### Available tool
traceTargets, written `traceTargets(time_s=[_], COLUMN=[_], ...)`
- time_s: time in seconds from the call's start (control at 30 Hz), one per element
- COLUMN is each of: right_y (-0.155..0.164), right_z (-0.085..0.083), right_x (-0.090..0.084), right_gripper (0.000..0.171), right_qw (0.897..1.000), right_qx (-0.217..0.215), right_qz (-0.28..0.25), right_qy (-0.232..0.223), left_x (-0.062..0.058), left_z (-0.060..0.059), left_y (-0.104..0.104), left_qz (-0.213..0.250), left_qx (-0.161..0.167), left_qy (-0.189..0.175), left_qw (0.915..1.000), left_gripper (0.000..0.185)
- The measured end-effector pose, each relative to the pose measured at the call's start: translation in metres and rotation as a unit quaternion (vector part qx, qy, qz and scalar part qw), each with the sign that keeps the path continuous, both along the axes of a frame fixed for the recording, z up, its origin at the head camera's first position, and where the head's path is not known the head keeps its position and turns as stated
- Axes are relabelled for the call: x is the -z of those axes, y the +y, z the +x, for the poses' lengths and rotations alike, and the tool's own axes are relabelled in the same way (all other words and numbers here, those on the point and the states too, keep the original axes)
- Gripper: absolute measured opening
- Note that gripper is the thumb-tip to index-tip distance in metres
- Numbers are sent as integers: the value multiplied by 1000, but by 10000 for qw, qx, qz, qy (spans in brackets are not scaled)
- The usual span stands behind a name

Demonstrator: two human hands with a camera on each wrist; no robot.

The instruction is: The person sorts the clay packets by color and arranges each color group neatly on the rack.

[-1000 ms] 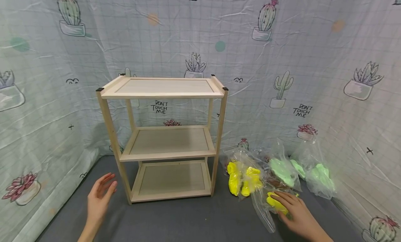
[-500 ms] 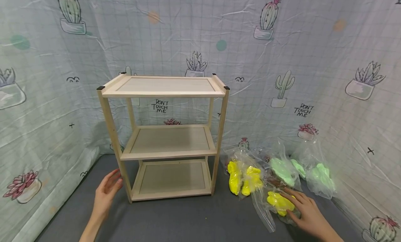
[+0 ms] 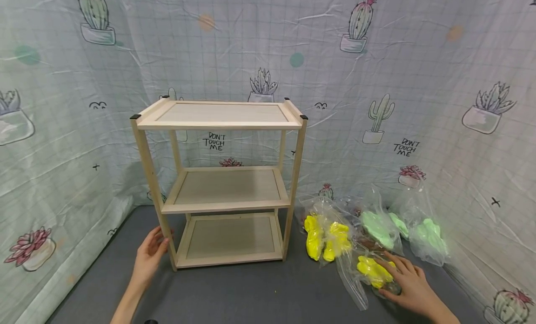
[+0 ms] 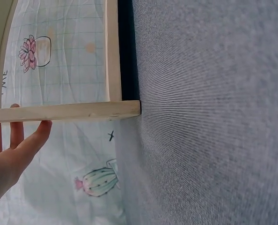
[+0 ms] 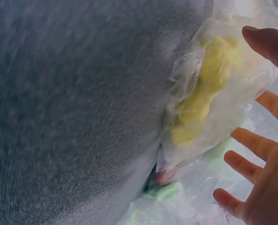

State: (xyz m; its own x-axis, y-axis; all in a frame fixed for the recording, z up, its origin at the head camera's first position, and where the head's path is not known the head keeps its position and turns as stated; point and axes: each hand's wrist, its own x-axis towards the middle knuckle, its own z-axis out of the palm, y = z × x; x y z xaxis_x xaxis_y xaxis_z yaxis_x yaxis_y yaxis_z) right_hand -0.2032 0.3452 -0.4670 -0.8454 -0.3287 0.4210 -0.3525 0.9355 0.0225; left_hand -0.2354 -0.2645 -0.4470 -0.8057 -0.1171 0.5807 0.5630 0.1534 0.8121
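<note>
A light wooden three-tier shelf stands upright on the grey surface. My left hand holds its front left leg low down; in the left wrist view, the thumb lies on one side of the leg and fingertips show past the other. My right hand hovers at the nearest clear plastic bag with a bright yellow lump inside. Its fingers are spread and straight in the right wrist view, curled round nothing. Whether the fingertips touch the bag cannot be told.
Right of the shelf lie more clear bags with yellow lumps and pale green lumps. Something brown sits among them. Cactus-printed cloth hangs behind and at both sides. A small dark object shows at the bottom edge.
My left hand has moved right to the shelf's front left leg and taken hold of it. My right hand has drawn slightly right, off the yellow lump's bag, uncovering more of it.
</note>
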Motion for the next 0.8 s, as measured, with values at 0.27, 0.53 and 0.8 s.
traceTargets(time_s=[0.27,0.53,0.8], right_y=[5,11,13], right_z=[-4,-7,-9], right_x=[1,7,9], right_gripper=[76,74,75], right_qw=[9994,9952,9952], right_qx=[-1,-44,-263], right_qz=[70,13,83], right_qy=[-326,-980,-944], left_x=[3,4,4], left_z=[-5,-7,-7], left_y=[2,1,-2], left_qz=[5,-35,82], left_qx=[-26,-56,247], left_qy=[-101,-128,-96], left_qw=[9999,9999,9996], left_gripper=[31,30,31])
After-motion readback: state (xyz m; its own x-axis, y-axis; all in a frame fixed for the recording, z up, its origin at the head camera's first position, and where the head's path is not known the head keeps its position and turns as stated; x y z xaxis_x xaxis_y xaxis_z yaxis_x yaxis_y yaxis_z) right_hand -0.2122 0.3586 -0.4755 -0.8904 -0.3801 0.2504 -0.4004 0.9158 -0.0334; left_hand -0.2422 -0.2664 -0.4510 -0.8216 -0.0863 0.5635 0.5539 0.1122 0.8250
